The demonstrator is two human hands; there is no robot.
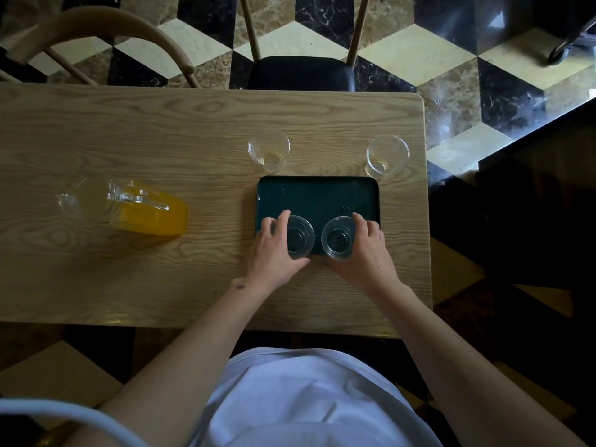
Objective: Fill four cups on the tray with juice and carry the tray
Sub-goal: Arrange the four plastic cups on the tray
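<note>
Each hand, left [274, 250] and right [366, 250], is gripping by the rim a light, thin, easily crushed cup [298, 237] [338, 238] standing at the tray's [317, 195] near edge.

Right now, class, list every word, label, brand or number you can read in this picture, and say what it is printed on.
None: no readable text anywhere in view.
Jug of juice: no label shows.
Four clear cups, two at the hands, two beyond the tray: no print.
Dark tray and wooden table: no markings.
</note>
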